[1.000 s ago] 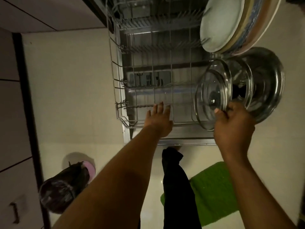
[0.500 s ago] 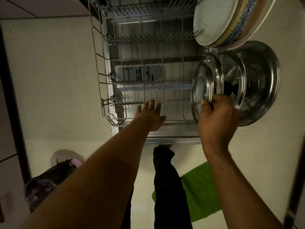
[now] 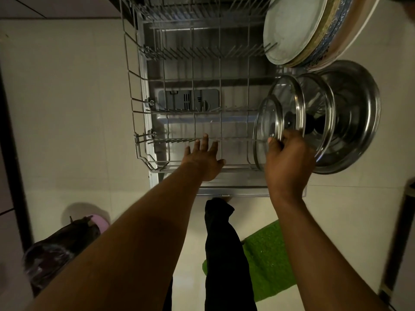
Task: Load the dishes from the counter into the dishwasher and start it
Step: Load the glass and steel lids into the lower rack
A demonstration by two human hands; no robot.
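Right hand pinches the rim of a small glass lid, stood on edge at the dishwasher rack's 3 o'clock side, just in front of a bigger glass lid. Left hand is flat, fingers spread, over the rack's 6 o'clock edge. Plates sit at 1 o'clock.
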